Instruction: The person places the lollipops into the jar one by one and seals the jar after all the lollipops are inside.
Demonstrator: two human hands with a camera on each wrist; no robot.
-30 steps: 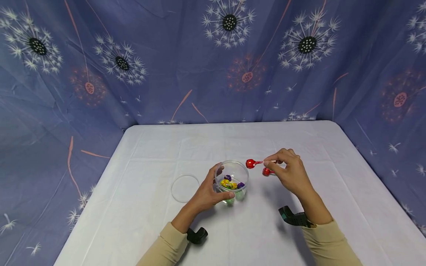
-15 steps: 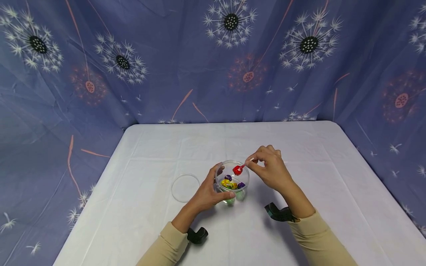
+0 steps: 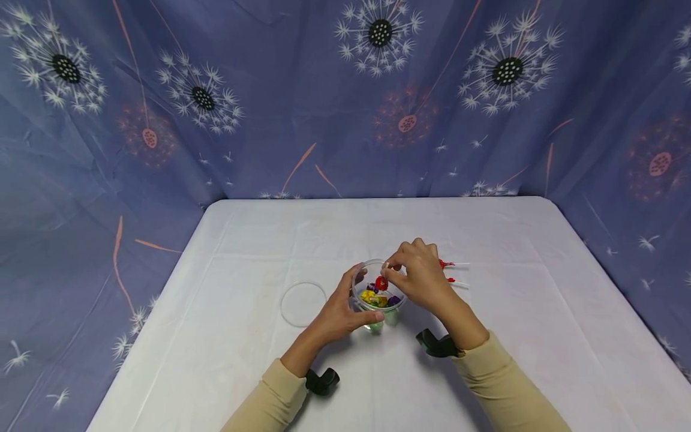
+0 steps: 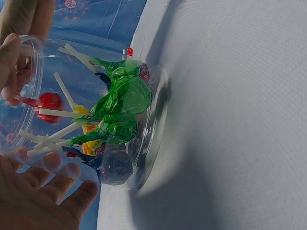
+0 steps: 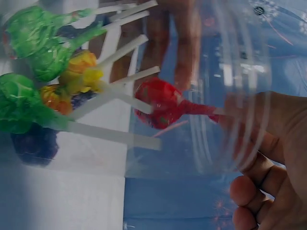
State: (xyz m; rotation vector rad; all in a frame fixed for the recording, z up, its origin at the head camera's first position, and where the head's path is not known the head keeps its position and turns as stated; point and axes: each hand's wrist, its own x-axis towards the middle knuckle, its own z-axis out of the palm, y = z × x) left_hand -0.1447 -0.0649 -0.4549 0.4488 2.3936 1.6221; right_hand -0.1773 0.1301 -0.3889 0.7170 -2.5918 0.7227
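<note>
With 12 o'clock at the far edge of the surface [image 3: 216, 360], the left hand [image 3: 341, 313] reaches in from 7 o'clock and holds a clear plastic tub [image 3: 379, 310], its grip curved round the wall, thumb on the near side and fingers wrapping the side at 10 o'clock. The tub sits mouth up near the middle of the surface. The right hand [image 3: 423, 275] comes in from 4 o'clock, its grip pinching the stick end of a red lollipop [image 3: 382, 282] between thumb and fingertips. The red head hangs inside the tub, just below the rim; whether it touches the sticks around it, the pictures do not make clear.

In the tub lie green lollipops [image 4: 127, 96], yellow lollipops [image 3: 368, 296] and purple lollipops [image 3: 394, 301], the green heads low down and many of the white sticks pointing up towards the mouth. At 2 to 3 o'clock from the tub, partly hidden behind the right hand, 2 more red lollipops [image 3: 451, 280] lie on the surface, sticks pointing to 3 o'clock. A clear round lid [image 3: 303, 304] lies at 9 o'clock. Beige sleeves [image 3: 507, 372] cover the forearms, and a blue curtain [image 3: 270, 120] with dandelion prints hangs at 12 o'clock
</note>
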